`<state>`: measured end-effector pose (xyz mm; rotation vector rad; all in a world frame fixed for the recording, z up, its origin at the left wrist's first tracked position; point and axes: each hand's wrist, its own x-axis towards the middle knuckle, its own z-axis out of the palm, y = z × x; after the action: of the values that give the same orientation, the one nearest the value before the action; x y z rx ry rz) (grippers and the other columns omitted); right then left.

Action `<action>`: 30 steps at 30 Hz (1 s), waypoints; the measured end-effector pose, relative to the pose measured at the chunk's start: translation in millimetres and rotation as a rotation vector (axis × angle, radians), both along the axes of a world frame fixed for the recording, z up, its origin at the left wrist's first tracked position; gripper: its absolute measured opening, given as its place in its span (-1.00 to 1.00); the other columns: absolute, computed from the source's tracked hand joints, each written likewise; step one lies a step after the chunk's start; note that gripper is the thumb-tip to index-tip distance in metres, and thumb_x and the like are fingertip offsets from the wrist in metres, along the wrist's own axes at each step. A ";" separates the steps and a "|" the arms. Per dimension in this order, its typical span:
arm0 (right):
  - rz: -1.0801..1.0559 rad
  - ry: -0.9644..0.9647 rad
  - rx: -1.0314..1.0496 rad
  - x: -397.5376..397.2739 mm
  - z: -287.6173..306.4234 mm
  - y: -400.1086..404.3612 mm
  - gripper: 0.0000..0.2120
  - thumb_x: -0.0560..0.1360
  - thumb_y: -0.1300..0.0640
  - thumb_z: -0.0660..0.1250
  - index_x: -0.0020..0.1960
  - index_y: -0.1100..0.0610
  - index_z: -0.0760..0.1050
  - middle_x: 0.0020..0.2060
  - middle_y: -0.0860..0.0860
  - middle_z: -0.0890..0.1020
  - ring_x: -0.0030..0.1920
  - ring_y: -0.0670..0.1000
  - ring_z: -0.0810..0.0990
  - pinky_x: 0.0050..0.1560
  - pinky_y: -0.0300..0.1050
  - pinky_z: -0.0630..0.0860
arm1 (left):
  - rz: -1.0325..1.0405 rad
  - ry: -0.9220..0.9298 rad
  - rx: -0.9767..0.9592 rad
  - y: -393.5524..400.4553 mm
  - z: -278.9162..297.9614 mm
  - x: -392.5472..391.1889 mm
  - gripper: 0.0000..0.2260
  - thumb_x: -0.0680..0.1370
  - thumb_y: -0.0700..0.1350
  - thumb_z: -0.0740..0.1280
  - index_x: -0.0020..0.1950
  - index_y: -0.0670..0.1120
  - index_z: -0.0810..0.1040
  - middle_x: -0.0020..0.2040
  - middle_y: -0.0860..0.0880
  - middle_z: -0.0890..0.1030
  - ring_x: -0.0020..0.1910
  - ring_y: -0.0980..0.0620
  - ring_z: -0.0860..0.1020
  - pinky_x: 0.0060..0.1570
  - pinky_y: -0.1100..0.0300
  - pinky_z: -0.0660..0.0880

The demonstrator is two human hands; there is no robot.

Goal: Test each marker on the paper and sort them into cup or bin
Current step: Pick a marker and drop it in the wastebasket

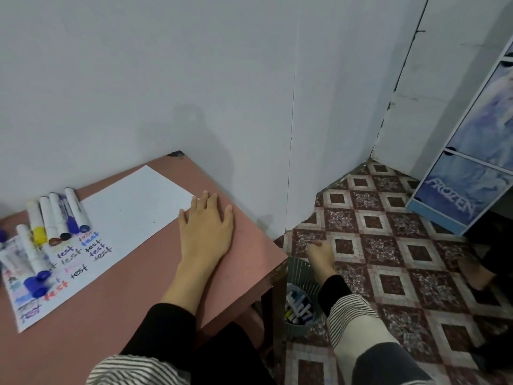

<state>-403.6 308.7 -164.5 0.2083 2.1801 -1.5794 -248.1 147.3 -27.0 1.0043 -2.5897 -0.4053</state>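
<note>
With the left hand (205,232) flat, fingers straight, at the table's (138,315) right edge and the right hand (319,252) loosely empty above the bin (298,269), light, stiff, slippery markers (59,215) at the far-left edge want mid-barrel pinching.

Bare table (244,245) to the right of my flat left hand (205,229), out to the edge; wall just beyond its fingertips blocks forward travel. To its left lies the paper (133,212), and past that a row of markers (55,218) crowds the far-left strip. My right hand (319,254) hangs over the bin (298,276), table corner close on its left, open tiled floor (388,245) to its right.
</note>
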 end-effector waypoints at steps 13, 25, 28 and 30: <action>0.558 0.644 -0.149 64.9 184.6 -112.4 -0.79 0.59 0.21 0.19 0.12 0.11 0.56 -0.03 -0.10 0.58 -0.08 -0.25 0.52 -0.24 -0.53 0.38 | 0.200 0.404 -0.110 -76.8 19.2 86.4 -0.78 0.60 -0.18 0.21 0.18 -0.07 0.57 0.18 -0.03 0.61 0.19 -0.07 0.52 0.23 -0.06 0.40; 0.979 0.869 0.094 185.7 155.4 -248.4 -0.69 0.61 0.20 0.14 0.32 0.19 0.45 0.26 0.11 0.51 0.24 0.07 0.48 0.27 -0.08 0.41 | 0.411 0.287 -0.251 -144.3 19.3 212.6 -0.82 0.56 -0.21 0.24 0.07 -0.05 0.60 0.01 0.02 0.63 0.09 -0.01 0.56 0.19 -0.01 0.38; 0.928 0.892 0.091 203.6 155.9 -270.3 -0.68 0.63 0.13 0.14 0.31 0.20 0.46 0.22 0.12 0.54 0.22 0.10 0.48 0.24 -0.01 0.44 | 0.439 0.237 -0.178 -157.9 15.4 226.7 -0.77 0.61 -0.09 0.18 0.21 0.00 0.54 0.19 0.05 0.56 0.27 0.06 0.45 0.32 0.03 0.26; 0.924 0.877 0.094 217.3 156.9 -283.8 -0.62 0.63 0.05 0.15 0.38 0.20 0.39 0.26 0.12 0.50 0.27 0.10 0.42 0.28 -0.02 0.38 | 0.431 0.221 -0.121 -165.5 13.1 234.1 -0.72 0.64 -0.02 0.14 0.30 0.02 0.48 0.28 0.08 0.50 0.32 0.09 0.41 0.37 0.06 0.19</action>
<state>-186.3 24.9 -7.6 -1.4908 2.3101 -1.0672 -14.0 -18.2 -14.0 1.3465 -2.1021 -0.2286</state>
